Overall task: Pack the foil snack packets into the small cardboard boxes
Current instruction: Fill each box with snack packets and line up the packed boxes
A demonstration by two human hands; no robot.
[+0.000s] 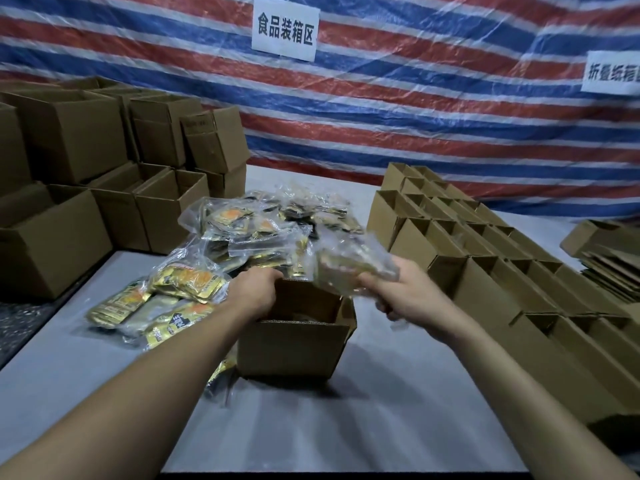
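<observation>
A small open cardboard box [294,348] stands on the grey table in front of me. My left hand [254,291] reaches over its left rim, fingers curled down at the box's far-left edge. My right hand [405,294] grips a clear bag of gold foil snack packets [349,268], blurred, above the box's right side. A heap of bagged foil packets [263,230] lies behind the box. More gold packets [166,299] lie to its left.
Rows of empty small boxes [485,258] fill the table's right side, with flattened cardboard [609,268] beyond. Larger open cartons [114,188] are stacked at left. A striped tarp with paper signs [285,27] hangs behind. The grey table [346,427] runs toward me.
</observation>
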